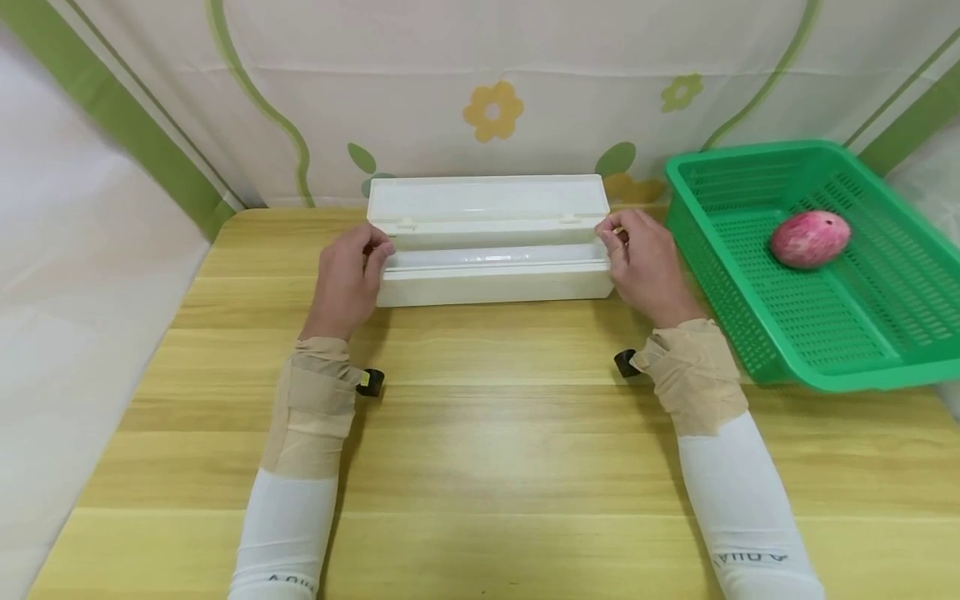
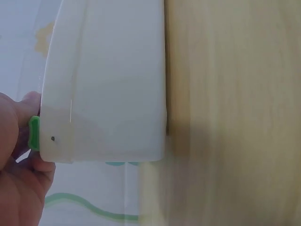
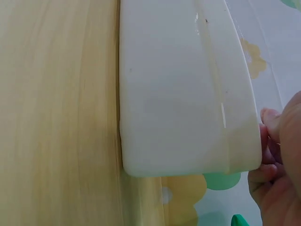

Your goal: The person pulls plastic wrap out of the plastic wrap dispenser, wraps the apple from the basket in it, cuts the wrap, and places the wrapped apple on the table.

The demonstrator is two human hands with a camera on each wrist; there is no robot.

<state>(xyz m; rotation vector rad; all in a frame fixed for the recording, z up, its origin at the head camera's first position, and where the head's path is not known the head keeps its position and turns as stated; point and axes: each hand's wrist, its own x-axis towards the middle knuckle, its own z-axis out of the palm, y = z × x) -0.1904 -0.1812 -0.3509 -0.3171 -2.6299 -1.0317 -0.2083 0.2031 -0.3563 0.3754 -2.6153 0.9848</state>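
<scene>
A white cling film dispenser (image 1: 495, 288) lies lengthwise at the back of the table, its lid (image 1: 487, 198) raised toward the curtain. Inside shows a shiny roll of cling film (image 1: 495, 256). At the left end my left hand (image 1: 347, 275) has thumb and fingertips together, pinching the clear film's edge. A small green slider (image 2: 34, 133) sits on the dispenser's top edge, beside those fingers in the left wrist view. My right hand (image 1: 647, 265) pinches in the same way at the right end, its fingertips right above the rim. The film between the fingers is nearly invisible.
To the right stands a green plastic basket (image 1: 727, 258) with a pink, oval fruit (image 1: 812, 239) in it. A white curtain (image 1: 420, 92) with printed flowers hangs directly behind the dispenser. The wooden table (image 1: 487, 467) extends toward me between both forearms.
</scene>
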